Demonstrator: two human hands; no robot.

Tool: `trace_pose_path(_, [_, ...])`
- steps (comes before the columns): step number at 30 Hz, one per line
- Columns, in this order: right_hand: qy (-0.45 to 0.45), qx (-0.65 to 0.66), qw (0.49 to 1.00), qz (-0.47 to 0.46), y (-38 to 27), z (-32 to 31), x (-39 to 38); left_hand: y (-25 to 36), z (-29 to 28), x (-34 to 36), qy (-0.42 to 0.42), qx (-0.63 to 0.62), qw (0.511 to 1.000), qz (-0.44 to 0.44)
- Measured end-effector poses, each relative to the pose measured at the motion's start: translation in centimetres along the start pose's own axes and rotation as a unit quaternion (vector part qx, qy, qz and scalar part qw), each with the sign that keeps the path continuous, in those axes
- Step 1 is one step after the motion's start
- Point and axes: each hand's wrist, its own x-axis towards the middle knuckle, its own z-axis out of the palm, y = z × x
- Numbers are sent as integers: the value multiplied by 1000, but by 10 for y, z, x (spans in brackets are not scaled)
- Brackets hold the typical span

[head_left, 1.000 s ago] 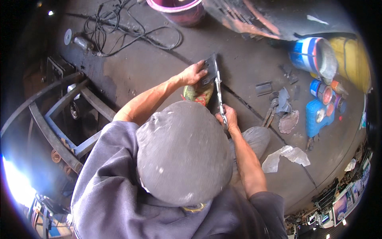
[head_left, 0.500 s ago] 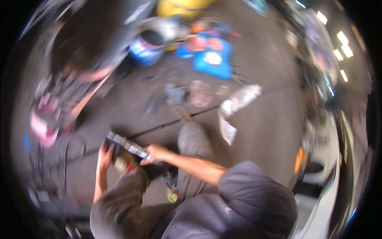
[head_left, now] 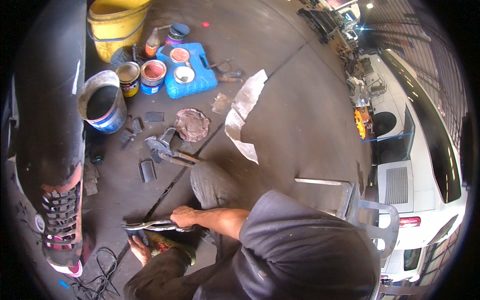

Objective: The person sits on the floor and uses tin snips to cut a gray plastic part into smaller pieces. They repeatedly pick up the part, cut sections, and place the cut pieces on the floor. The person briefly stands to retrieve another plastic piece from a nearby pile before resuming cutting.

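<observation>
My right hand [head_left: 184, 216] is closed round one end of a long, thin grey metal tool [head_left: 155, 226] whose kind I cannot make out. It lies across in front of my shins, its far end pointing left. Below that end, my left hand [head_left: 140, 251] has its fingers against a small dark flat piece [head_left: 135, 233], which it appears to grip; the palm side is hidden. Just right of this hand is a worn shoe [head_left: 170, 246] with green and red on it. My grey-clad knee [head_left: 212, 182] rises beyond my right hand.
Dark scraps [head_left: 147, 171], a crumpled brown cloth [head_left: 192, 125] and torn paper [head_left: 242, 112] lie ahead. Paint tins [head_left: 153, 76], a blue case [head_left: 192, 90], a bucket [head_left: 102, 102] and a yellow bucket [head_left: 117, 30] stand farther off. A large black panel [head_left: 47, 100] and cable [head_left: 102, 272] are left; a chair [head_left: 375, 206] is right.
My view has turned to the right and steadied. Both hands stay at the metal tool, which now lies nearly level in the picture rather than slanting.
</observation>
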Motion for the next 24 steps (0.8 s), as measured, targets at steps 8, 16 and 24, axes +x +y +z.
trace_pose_path(8, [-31,14,999,-1,9,2,4,-8,8,-3,6,-3,998,-55])
trace_pose_path(16, [-7,25,1000,15,19,1,-5,20,20,-3,65,29,996,57])
trace_pose_path(24, [-61,49,996,-37,-11,-3,11,40,-26,-8,30,-86,995,30])
